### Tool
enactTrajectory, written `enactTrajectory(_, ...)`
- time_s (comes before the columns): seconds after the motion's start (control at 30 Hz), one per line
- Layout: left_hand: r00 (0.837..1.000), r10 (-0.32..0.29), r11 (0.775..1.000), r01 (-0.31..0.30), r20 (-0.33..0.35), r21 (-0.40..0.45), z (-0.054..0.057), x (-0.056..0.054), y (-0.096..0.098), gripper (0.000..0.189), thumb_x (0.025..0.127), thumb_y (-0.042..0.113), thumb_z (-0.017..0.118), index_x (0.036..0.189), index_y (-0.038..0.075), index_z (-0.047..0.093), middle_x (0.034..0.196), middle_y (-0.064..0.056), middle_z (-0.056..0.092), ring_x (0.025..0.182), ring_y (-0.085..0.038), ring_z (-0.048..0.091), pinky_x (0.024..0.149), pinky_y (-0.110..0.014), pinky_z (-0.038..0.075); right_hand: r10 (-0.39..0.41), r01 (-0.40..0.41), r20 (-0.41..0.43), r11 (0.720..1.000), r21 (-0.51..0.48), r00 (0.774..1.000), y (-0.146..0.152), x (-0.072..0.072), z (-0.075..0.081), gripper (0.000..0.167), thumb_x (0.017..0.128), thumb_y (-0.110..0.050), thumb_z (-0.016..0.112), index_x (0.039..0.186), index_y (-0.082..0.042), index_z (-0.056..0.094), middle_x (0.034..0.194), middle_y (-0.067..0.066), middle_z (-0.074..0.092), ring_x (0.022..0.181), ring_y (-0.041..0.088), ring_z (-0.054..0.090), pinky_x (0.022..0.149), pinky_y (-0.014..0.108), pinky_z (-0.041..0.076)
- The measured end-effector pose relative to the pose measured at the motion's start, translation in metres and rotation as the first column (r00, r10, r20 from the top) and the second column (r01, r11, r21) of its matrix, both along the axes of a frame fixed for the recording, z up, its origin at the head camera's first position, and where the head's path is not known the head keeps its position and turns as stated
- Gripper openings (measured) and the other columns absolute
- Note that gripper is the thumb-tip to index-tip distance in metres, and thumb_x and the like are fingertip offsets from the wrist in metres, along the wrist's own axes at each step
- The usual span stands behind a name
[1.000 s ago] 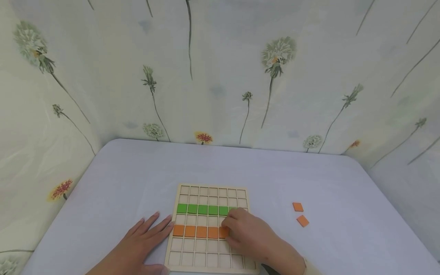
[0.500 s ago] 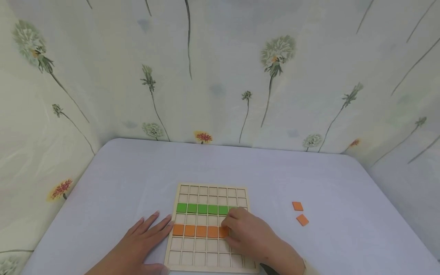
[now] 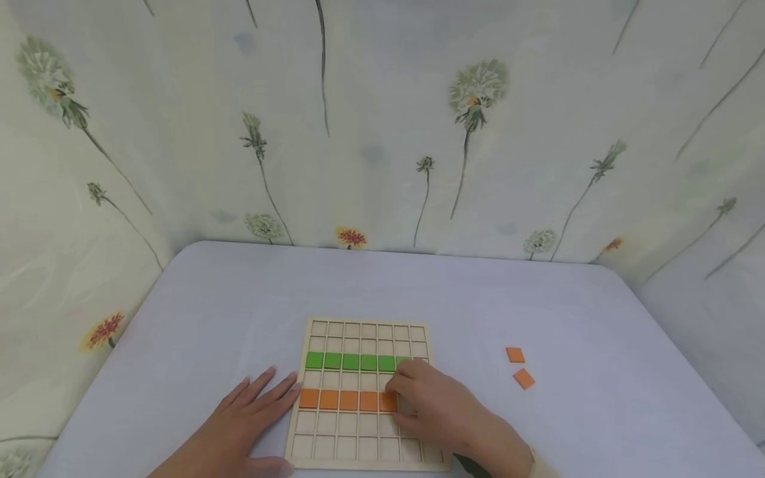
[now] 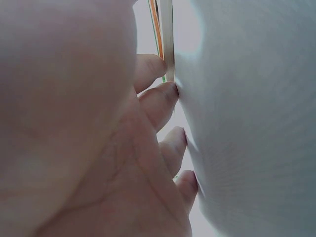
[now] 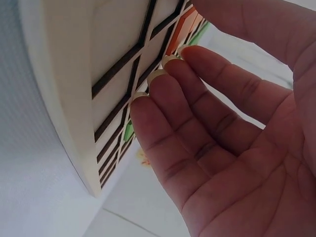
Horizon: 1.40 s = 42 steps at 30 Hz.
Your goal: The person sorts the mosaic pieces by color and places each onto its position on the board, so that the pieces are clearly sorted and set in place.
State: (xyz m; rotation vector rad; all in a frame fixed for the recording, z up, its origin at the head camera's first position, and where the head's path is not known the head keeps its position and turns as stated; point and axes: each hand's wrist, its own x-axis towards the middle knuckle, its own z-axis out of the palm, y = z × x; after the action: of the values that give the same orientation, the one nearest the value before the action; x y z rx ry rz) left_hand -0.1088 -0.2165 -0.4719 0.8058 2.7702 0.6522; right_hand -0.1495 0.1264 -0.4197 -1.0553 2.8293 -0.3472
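A pale wooden grid board [image 3: 348,423] lies on the table, with a row of green square tiles [image 3: 350,362] and a row of orange square tiles [image 3: 348,400] in its cells. At the right end of the orange row, my right hand [image 3: 439,405] holds an orange tile [image 3: 388,402] between thumb and index finger. Its other fingertips [image 5: 139,96] reach down to the board in the right wrist view. My left hand [image 3: 239,421] rests flat at the board's left edge, fingers spread, fingertips touching the rim. The right hand hides some cells on the right side.
Two loose orange tiles, one farther back [image 3: 515,354] and one nearer [image 3: 524,378], lie on the white table [image 3: 239,292] right of the board. A flower-patterned cloth [image 3: 370,119] hangs behind the table and along its sides.
The head view shifts slightly. Both hands keep nearly the same place on the board, and the right fingers make only tiny movements around the orange tile.
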Motion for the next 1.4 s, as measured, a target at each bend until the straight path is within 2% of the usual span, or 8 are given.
enactTrajectory(0.13, 0.999, 0.011, 1.0, -0.011, 0.035, 0.007, -0.001, -0.001, 0.0, 0.106, 0.082, 0.084, 0.059, 0.16, 0.015, 0.045, 0.169, 0.0, 0.036, 0.156, -0.039, 0.023, 0.119, -0.068, 0.019, -0.004, 0.004, 0.016, 1.0, -0.004, 1.0, 0.001, -0.001, 0.0, 0.019, 0.09, -0.023, 0.081, 0.107, -0.016, 0.076, 0.101, -0.011, 0.06, 0.091, 0.005, 0.05, 0.079, 0.024, 0.053)
enactTrajectory(0.27, 0.999, 0.008, 1.0, -0.009, 0.035, 0.017, -0.002, -0.001, -0.001, 0.105, 0.083, 0.083, 0.059, 0.16, 0.014, 0.045, 0.168, -0.001, 0.036, 0.156, -0.04, 0.024, 0.118, -0.069, 0.019, 0.005, -0.005, 0.016, 1.0, -0.02, 1.0, 0.003, -0.002, 0.0, 0.019, 0.089, -0.019, 0.081, 0.107, -0.014, 0.077, 0.102, -0.011, 0.062, 0.093, 0.007, 0.054, 0.082, 0.026, 0.053)
enactTrajectory(0.43, 0.999, 0.016, 1.0, -0.016, 0.035, 0.012, -0.002, -0.001, -0.001, 0.106, 0.082, 0.085, 0.057, 0.16, 0.015, 0.045, 0.169, 0.0, 0.035, 0.156, -0.039, 0.023, 0.119, -0.068, 0.018, -0.028, 0.028, 0.03, 1.0, -0.001, 0.999, 0.007, -0.004, 0.002, 0.022, 0.089, -0.017, 0.079, 0.11, -0.012, 0.076, 0.107, -0.009, 0.066, 0.102, 0.01, 0.059, 0.089, 0.03, 0.055)
enactTrajectory(0.67, 0.999, 0.014, 1.0, -0.014, 0.031, -0.01, -0.002, -0.001, -0.001, 0.107, 0.082, 0.087, 0.055, 0.16, 0.015, 0.045, 0.169, 0.0, 0.035, 0.156, -0.039, 0.023, 0.119, -0.068, 0.018, -0.029, 0.029, 0.029, 0.999, 0.016, 0.999, 0.011, -0.005, 0.004, 0.019, 0.088, -0.015, 0.078, 0.107, -0.014, 0.074, 0.102, -0.009, 0.065, 0.096, 0.01, 0.058, 0.085, 0.031, 0.055)
enactTrajectory(0.8, 0.999, 0.018, 1.0, -0.018, 0.039, -0.014, -0.001, -0.001, 0.0, 0.108, 0.081, 0.087, 0.055, 0.161, 0.015, 0.044, 0.168, 0.001, 0.036, 0.157, -0.038, 0.023, 0.12, -0.067, 0.018, -0.052, 0.05, 0.053, 0.998, 0.032, 0.997, 0.014, -0.006, 0.004, 0.024, 0.088, -0.017, 0.079, 0.111, -0.014, 0.074, 0.104, -0.008, 0.067, 0.101, 0.011, 0.059, 0.089, 0.033, 0.055)
enactTrajectory(0.97, 1.0, 0.004, 1.0, -0.004, 0.015, -0.021, 0.0, 0.0, 0.0, 0.107, 0.082, 0.086, 0.056, 0.16, 0.014, 0.045, 0.168, -0.001, 0.037, 0.155, -0.04, 0.025, 0.118, -0.068, 0.021, -0.077, 0.073, 0.082, 0.996, 0.05, 0.994, 0.016, -0.006, 0.005, 0.028, 0.088, -0.019, 0.081, 0.115, -0.013, 0.074, 0.108, -0.007, 0.068, 0.104, 0.013, 0.061, 0.09, 0.035, 0.055)
enactTrajectory(1.27, 0.999, 0.021, 1.0, -0.021, 0.029, -0.009, -0.001, -0.001, 0.0, 0.107, 0.081, 0.086, 0.056, 0.16, 0.015, 0.045, 0.168, 0.0, 0.036, 0.156, -0.038, 0.023, 0.119, -0.067, 0.018, -0.123, 0.116, 0.147, 0.992, 0.055, 0.981, 0.018, -0.006, 0.011, 0.029, 0.088, -0.021, 0.081, 0.115, -0.014, 0.074, 0.106, -0.008, 0.067, 0.096, 0.011, 0.058, 0.087, 0.036, 0.055)
enactTrajectory(1.4, 0.999, 0.023, 1.0, -0.023, 0.027, 0.001, -0.002, -0.001, 0.0, 0.107, 0.081, 0.086, 0.056, 0.16, 0.015, 0.045, 0.168, 0.0, 0.037, 0.156, -0.038, 0.023, 0.119, -0.067, 0.017, -0.14, 0.132, 0.129, 0.989, 0.065, 0.982, 0.019, -0.006, 0.013, 0.029, 0.087, -0.02, 0.081, 0.114, -0.013, 0.073, 0.105, -0.007, 0.068, 0.092, 0.011, 0.058, 0.087, 0.037, 0.055)
